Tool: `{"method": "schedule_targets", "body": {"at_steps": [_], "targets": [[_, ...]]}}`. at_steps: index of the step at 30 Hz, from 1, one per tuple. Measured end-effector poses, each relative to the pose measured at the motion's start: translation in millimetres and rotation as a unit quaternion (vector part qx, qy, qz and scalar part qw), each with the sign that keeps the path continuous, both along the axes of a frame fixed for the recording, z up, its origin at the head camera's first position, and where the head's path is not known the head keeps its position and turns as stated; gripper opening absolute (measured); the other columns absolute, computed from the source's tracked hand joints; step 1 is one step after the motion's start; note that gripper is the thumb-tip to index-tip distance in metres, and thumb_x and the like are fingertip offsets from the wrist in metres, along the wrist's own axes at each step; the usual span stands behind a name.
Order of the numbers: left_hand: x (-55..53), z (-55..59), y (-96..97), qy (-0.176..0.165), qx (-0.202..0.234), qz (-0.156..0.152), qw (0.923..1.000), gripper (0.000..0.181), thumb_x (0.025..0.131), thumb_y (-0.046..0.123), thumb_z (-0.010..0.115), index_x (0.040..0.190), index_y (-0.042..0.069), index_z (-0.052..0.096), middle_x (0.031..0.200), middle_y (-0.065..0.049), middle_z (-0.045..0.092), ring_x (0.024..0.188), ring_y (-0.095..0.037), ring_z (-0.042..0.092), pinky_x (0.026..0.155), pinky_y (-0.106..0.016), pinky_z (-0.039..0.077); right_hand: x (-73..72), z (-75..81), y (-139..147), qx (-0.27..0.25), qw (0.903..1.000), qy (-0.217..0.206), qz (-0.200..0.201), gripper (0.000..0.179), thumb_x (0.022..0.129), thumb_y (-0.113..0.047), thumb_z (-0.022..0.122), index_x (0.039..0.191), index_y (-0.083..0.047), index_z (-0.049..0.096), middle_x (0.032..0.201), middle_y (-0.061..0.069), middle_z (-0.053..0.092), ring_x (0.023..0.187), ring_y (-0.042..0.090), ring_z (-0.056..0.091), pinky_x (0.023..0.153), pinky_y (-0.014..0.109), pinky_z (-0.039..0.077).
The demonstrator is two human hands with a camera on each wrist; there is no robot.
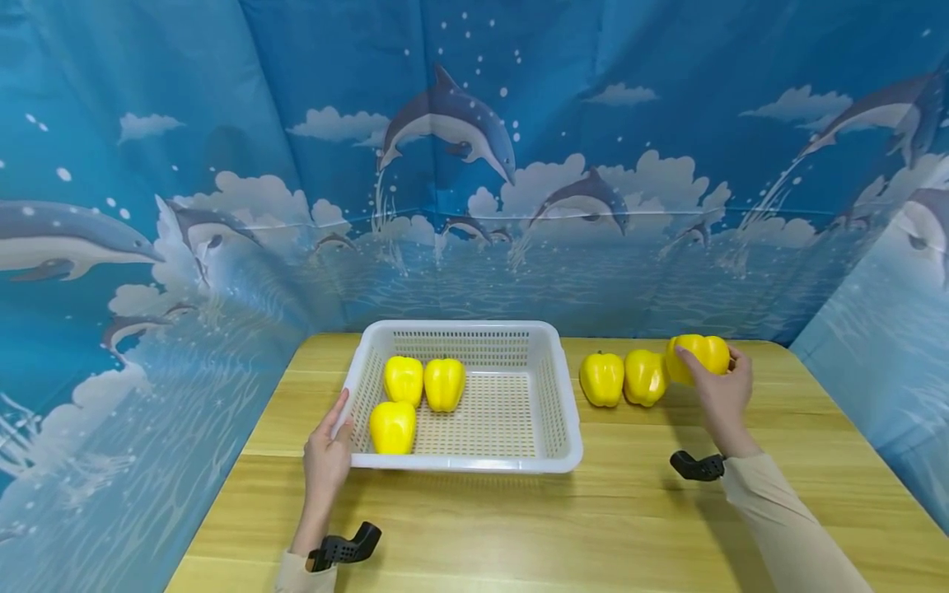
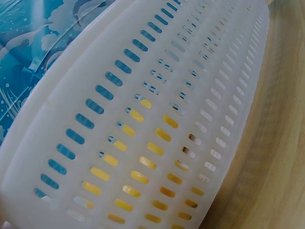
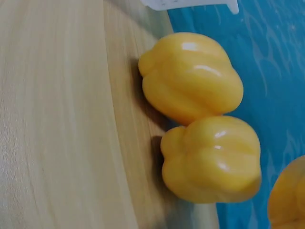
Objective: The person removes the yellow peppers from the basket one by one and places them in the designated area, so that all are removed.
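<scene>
A white slotted plastic basket (image 1: 474, 464) stands on the table with three yellow bell peppers inside, one of them the front bell pepper (image 1: 393, 428). My left hand (image 1: 329, 453) holds the basket's left rim; its slotted wall (image 2: 143, 114) fills the left wrist view. My right hand (image 1: 722, 395) grips a yellow bell pepper (image 1: 700, 357) between thumb and fingers, above the tabletop. Just left of it, two more bell peppers, a near one (image 1: 645, 378) and a farther one (image 1: 602, 380), sit side by side on the table. Only an edge of the held pepper (image 3: 288, 195) shows in the right wrist view.
The wooden table (image 1: 474, 527) ends at a blue dolphin-print curtain (image 1: 474, 272) behind and at both sides. Black wrist cameras sit on the left (image 1: 344, 550) and right (image 1: 697, 466) wrists.
</scene>
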State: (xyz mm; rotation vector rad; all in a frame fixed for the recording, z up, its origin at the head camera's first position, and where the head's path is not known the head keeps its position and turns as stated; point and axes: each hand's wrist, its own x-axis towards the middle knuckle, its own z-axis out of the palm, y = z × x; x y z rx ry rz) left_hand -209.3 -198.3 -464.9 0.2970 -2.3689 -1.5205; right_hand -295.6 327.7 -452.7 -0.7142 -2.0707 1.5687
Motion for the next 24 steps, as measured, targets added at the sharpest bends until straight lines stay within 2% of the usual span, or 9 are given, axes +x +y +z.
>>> {"method": "schedule_targets", "body": {"at_steps": [6, 11, 14, 18, 24], "targets": [[-0.8, 0.5, 0.8, 0.003, 0.003, 0.000, 1.0000, 0.043, 0.099, 0.010, 0.047, 0.142, 0.016, 0.046, 0.143, -0.009, 0.043, 0.133, -0.030, 0.035, 0.103, -0.051, 0.029, -7.4, -17.5, 15.1, -0.020, 0.9995, -0.025, -0.005, 0.089, 0.073, -0.054, 0.075, 0.140, -0.015, 0.032, 0.125, 0.002, 0.038, 0.095, 0.010, 0.044, 0.069, 0.016, 0.044], [0.0, 0.4, 0.4, 0.005, 0.000, 0.005, 1.0000, 0.043, 0.099, 0.011, 0.048, 0.141, 0.015, 0.047, 0.143, -0.009, 0.044, 0.133, -0.030, 0.035, 0.103, -0.051, 0.029, -8.9, -25.0, 21.4, -0.031, 0.9990, -0.033, -0.005, 0.090, 0.072, -0.054, 0.075, 0.140, -0.013, 0.031, 0.119, -0.002, 0.038, 0.091, 0.008, 0.045, 0.064, 0.014, 0.044], [0.6, 0.5, 0.3, 0.003, 0.001, 0.002, 1.0000, 0.043, 0.099, 0.011, 0.047, 0.142, 0.016, 0.047, 0.143, -0.008, 0.043, 0.133, -0.030, 0.035, 0.103, -0.050, 0.029, -6.8, -25.2, 19.6, -0.027, 0.9990, -0.034, -0.009, 0.089, 0.076, -0.050, 0.073, 0.141, -0.008, 0.030, 0.123, 0.005, 0.039, 0.093, 0.012, 0.045, 0.071, 0.020, 0.044], [0.7, -0.2, -0.2, -0.003, 0.005, -0.003, 1.0000, 0.043, 0.100, 0.011, 0.046, 0.142, 0.017, 0.046, 0.144, -0.006, 0.042, 0.134, -0.028, 0.034, 0.104, -0.048, 0.029, -2.0, -25.0, 16.5, -0.028, 0.9981, -0.055, -0.009, 0.091, 0.079, -0.048, 0.070, 0.145, -0.005, 0.024, 0.135, 0.013, 0.033, 0.103, 0.020, 0.042, 0.084, 0.028, 0.041], [0.5, -0.5, -1.1, 0.000, 0.008, -0.001, 1.0000, 0.043, 0.100, 0.012, 0.046, 0.142, 0.017, 0.046, 0.144, -0.007, 0.042, 0.133, -0.028, 0.035, 0.103, -0.048, 0.029, -1.6, -28.3, 14.9, -0.020, 0.9970, -0.075, -0.004, 0.098, 0.078, -0.054, 0.068, 0.146, -0.002, 0.021, 0.142, 0.018, 0.030, 0.117, 0.028, 0.039, 0.092, 0.034, 0.039]]}}
